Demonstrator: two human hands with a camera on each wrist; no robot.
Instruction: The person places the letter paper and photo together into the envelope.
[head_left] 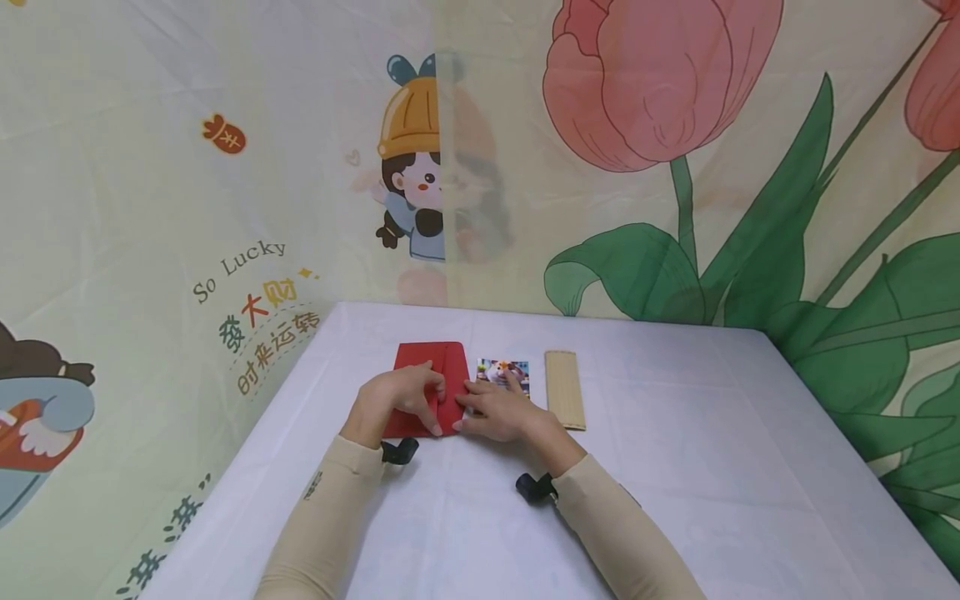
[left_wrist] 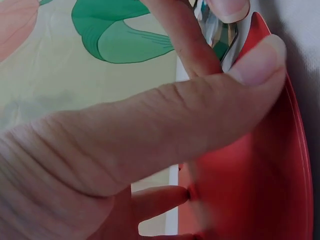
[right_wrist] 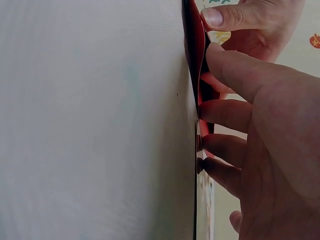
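A red envelope (head_left: 408, 354) lies on the white table, with a fold line running near its right side. My left hand (head_left: 397, 392) rests on it, fingers bent and thumb spread toward the near edge. In the left wrist view the thumb (left_wrist: 200, 120) crosses over the red surface. My right hand (head_left: 498, 410) reaches across a small picture card (head_left: 517, 368). Its extended fingers touch the envelope's right edge and the card. In the right wrist view a dark gap shows between red layers (right_wrist: 199, 40) by the fingertips. The hands partly cover envelope and card.
A flat beige slatted piece (head_left: 564, 390) lies right of the card. The white tabletop (head_left: 675, 467) stretches to the right and toward me. Printed cloths (head_left: 315, 167) hang behind and to the left of the table. A black wrist mount (head_left: 534, 488) sits below my right wrist.
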